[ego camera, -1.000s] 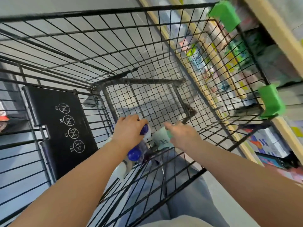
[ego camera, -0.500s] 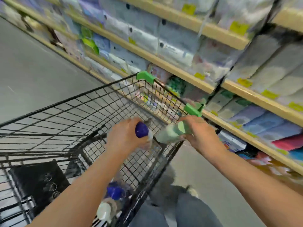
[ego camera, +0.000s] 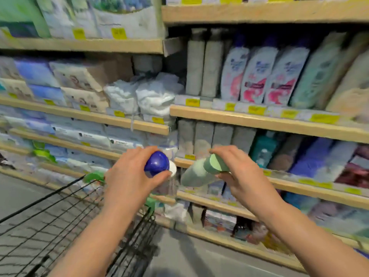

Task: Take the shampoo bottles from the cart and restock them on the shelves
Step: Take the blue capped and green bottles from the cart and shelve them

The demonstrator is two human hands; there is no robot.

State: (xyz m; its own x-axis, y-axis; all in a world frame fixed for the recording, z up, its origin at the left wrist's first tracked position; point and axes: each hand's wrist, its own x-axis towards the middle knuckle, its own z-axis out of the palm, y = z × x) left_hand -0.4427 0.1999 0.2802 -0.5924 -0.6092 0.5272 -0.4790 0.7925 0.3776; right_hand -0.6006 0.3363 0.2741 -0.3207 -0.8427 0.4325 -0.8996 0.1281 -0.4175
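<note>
My left hand (ego camera: 129, 176) grips a white shampoo bottle with a round blue cap (ego camera: 156, 163), held up in front of the shelves. My right hand (ego camera: 239, 174) grips a pale green shampoo bottle (ego camera: 196, 174) by its darker green cap, with the body pointing left and away. Both bottles hang in the air above the cart's far corner, level with a lower wooden shelf (ego camera: 279, 180). The black wire cart (ego camera: 50, 220) sits at the lower left, under my left forearm. Its inside is mostly out of view.
Wooden shelves (ego camera: 259, 120) with yellow price tags fill the view. White and pink bottles (ego camera: 257, 76) and grey packs (ego camera: 199, 64) stand on the upper right shelf, tissue packs (ego camera: 79, 80) on the left. Grey floor runs below.
Both hands lifted their bottles out of the cart basket and up toward the shelves. My view swung from down into the cart to facing the shelves.
</note>
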